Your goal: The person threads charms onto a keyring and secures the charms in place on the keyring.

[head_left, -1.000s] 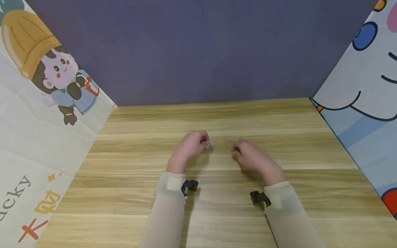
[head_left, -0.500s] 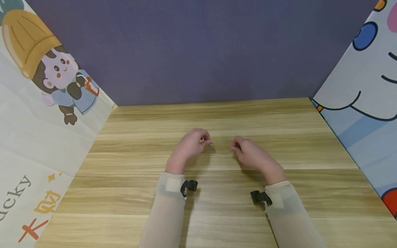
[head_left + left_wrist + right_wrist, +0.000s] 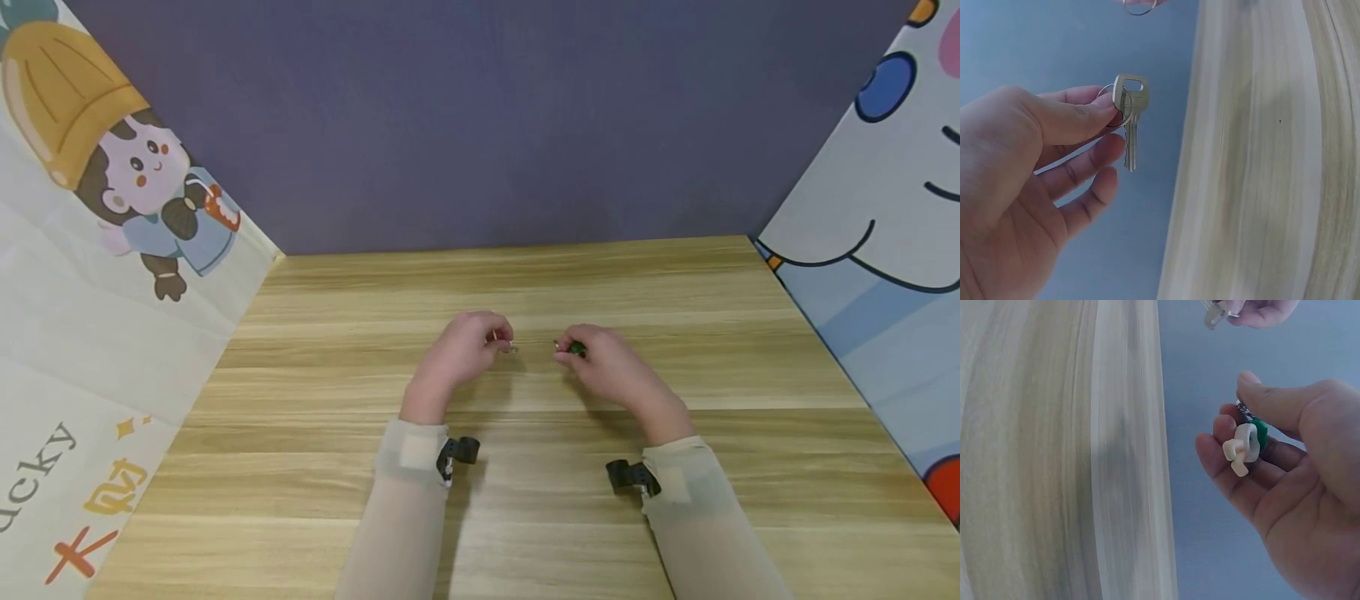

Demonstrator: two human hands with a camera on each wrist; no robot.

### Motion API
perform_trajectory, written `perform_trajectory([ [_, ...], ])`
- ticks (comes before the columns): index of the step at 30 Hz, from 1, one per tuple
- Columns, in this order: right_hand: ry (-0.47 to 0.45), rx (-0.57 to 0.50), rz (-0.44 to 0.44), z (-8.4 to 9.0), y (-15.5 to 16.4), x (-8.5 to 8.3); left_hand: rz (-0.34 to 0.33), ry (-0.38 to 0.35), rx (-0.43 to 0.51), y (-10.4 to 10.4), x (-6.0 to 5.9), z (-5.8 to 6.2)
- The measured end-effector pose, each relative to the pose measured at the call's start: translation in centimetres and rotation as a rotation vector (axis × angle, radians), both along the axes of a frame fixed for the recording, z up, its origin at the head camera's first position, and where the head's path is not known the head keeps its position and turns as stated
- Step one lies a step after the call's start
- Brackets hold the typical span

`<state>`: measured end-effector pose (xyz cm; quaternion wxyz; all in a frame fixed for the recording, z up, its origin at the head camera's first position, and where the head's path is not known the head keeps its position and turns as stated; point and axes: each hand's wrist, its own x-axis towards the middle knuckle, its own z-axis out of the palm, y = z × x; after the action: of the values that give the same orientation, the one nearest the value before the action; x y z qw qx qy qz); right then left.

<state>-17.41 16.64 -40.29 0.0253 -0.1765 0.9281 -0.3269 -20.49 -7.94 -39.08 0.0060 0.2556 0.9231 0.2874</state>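
My left hand [image 3: 459,358] pinches a thin metal key ring [image 3: 1103,91] between thumb and index finger. From that ring hang silvery keys [image 3: 1137,100], overlapping so their number is unclear. To its right, across a small gap, my right hand [image 3: 617,371] holds a keychain by its short metal chain [image 3: 1244,410]. A small green and white charm [image 3: 1249,444] with pale peach parts hangs against its curled fingers. Another thin ring [image 3: 1140,11] juts from the right fingertips, at the top of the left wrist view. Both hands are above the table.
A wood-grain table [image 3: 525,500] lies beneath the hands. Behind it rises a dark blue-purple panel [image 3: 487,125]. Cartoon-printed panels flank it, a white one [image 3: 67,333] on the left and a white and blue one [image 3: 885,333] on the right. Black wrist cameras sit on both sleeves.
My right hand has turned and risen slightly, so the green charm shows in its palm. My left hand has shifted a little to the right with the keys.
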Motion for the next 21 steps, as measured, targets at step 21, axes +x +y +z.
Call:
perform_trajectory([
  [21,0.022,-0.016,-0.007,0.3,-0.6,0.0,0.027,0.109,0.018,0.5,0.7,1.0],
])
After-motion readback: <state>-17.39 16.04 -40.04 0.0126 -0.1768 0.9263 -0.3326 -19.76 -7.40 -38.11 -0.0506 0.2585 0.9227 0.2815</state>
